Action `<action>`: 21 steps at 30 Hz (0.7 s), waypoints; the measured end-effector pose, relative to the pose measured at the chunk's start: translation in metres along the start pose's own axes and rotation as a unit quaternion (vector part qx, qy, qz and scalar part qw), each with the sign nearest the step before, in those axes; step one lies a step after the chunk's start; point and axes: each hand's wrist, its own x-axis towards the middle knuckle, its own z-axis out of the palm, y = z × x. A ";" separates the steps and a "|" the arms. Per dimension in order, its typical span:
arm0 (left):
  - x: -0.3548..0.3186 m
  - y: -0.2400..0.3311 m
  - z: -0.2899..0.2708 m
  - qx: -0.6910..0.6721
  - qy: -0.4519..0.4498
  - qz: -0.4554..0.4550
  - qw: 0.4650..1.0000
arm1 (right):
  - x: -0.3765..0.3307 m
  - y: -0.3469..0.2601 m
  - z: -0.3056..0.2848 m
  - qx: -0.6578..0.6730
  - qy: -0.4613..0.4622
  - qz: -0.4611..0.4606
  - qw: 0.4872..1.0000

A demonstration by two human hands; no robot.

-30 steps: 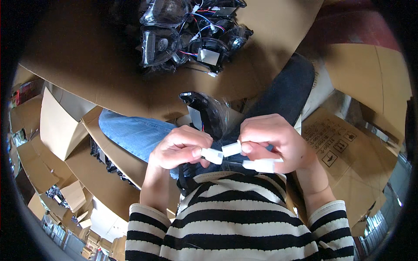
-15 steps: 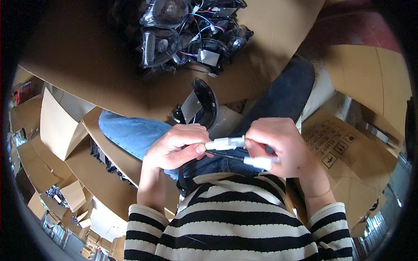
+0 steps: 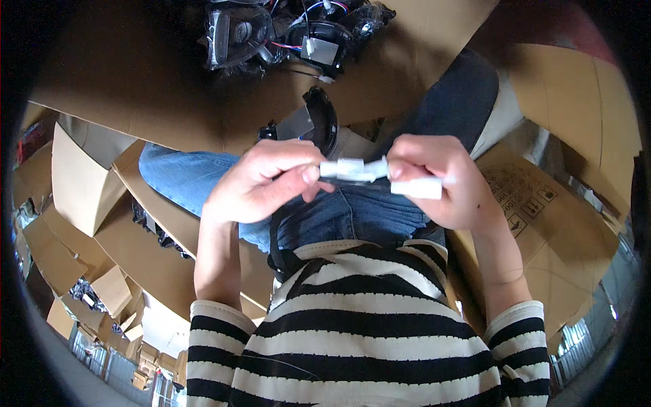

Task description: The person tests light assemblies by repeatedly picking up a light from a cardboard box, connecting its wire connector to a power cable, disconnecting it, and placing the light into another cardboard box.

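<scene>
My left hand (image 3: 268,180) pinches the left end of a white plastic wire connector (image 3: 344,167) between thumb and fingers, above my lap. At the connector's right end are the closed fingers of my right hand (image 3: 437,173). Against that hand lies a second white connector (image 3: 419,188), a blocky piece. Whether the two halves of the first connector are fully joined I cannot tell. Just beyond my left hand is a curved black lamp housing (image 3: 325,125) with a flat grey panel (image 3: 296,123) on it; its lower part is hidden.
Several clear-lensed lamp units (image 3: 237,34) with coloured wires and white plugs lie in a big cardboard box (image 3: 156,102) ahead. Another carton (image 3: 549,224) stands to the right. Further cardboard boxes (image 3: 149,237) with black parts are at left. My jeans-clad legs (image 3: 183,173) spread around the work.
Both hands and the connectors have shifted upward in the picture, away from my body. The lamps and housing also sit higher in view. My grip on the connectors stays much the same.
</scene>
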 end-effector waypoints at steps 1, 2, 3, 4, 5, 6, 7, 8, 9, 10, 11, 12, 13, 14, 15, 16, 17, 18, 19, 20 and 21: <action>0.001 -0.001 0.000 -0.009 0.003 -0.008 1.000 | 0.000 0.001 0.003 0.019 0.037 -0.011 0.999; 0.004 -0.001 0.001 -0.005 -0.009 -0.011 1.000 | 0.000 0.000 0.003 0.030 0.050 0.020 0.998; 0.006 -0.002 0.003 -0.001 -0.022 -0.014 1.000 | 0.002 -0.004 0.000 0.055 0.031 0.059 0.996; 0.006 -0.001 0.002 -0.004 -0.023 -0.016 1.000 | 0.004 -0.004 -0.001 0.030 0.030 0.039 0.998; 0.004 0.001 -0.001 -0.008 -0.010 -0.029 1.000 | 0.007 -0.004 -0.002 0.004 0.029 0.019 0.999; 0.003 0.001 -0.002 -0.011 0.003 -0.042 0.999 | 0.008 -0.003 -0.001 0.005 0.030 0.021 0.999; 0.003 0.000 -0.002 -0.022 0.027 -0.016 0.999 | 0.008 -0.002 -0.001 0.004 0.025 -0.002 1.000; 0.000 0.000 -0.002 -0.025 0.027 -0.015 0.999 | 0.009 -0.002 -0.001 0.004 0.020 -0.025 0.999; -0.005 0.002 -0.003 -0.024 0.032 -0.015 0.999 | 0.010 -0.002 0.002 0.007 0.016 -0.029 0.999; -0.012 0.003 0.001 -0.028 0.047 -0.015 0.998 | 0.011 -0.004 0.005 0.005 -0.009 -0.038 0.999; -0.023 0.004 0.006 -0.031 0.064 -0.016 0.997 | 0.011 -0.005 0.008 0.005 -0.035 -0.047 0.998; -0.036 0.005 0.009 -0.024 0.064 -0.028 0.997 | 0.013 -0.009 0.013 -0.001 -0.062 -0.052 0.997; -0.044 -0.003 0.011 -0.029 0.067 -0.018 0.997 | 0.014 -0.005 0.019 0.010 -0.066 -0.053 0.996; -0.052 -0.010 0.013 -0.013 0.077 -0.007 0.997 | 0.017 -0.001 0.026 0.026 -0.089 -0.049 0.994; -0.063 -0.011 0.017 0.006 0.088 0.006 0.996 | 0.017 -0.003 0.033 0.040 -0.113 -0.049 0.992; -0.072 -0.012 0.018 0.015 0.087 0.010 0.996 | 0.016 -0.005 0.040 0.046 -0.126 -0.038 0.990; -0.081 -0.014 0.023 -0.006 0.114 0.003 0.993 | 0.015 -0.003 0.049 0.050 -0.123 -0.041 0.990; -0.093 -0.015 0.026 -0.024 0.119 -0.010 0.993 | 0.016 -0.004 0.054 0.044 -0.141 -0.042 0.988; -0.103 -0.017 0.027 -0.042 0.124 -0.022 0.991 | 0.017 -0.005 0.058 0.036 -0.158 -0.044 0.986; -0.109 -0.018 0.029 -0.043 0.131 -0.024 0.990 | 0.019 -0.009 0.062 0.039 -0.165 -0.045 0.984; -0.114 -0.020 0.030 -0.055 0.141 -0.004 0.988 | 0.023 -0.014 0.064 0.050 -0.180 -0.030 0.982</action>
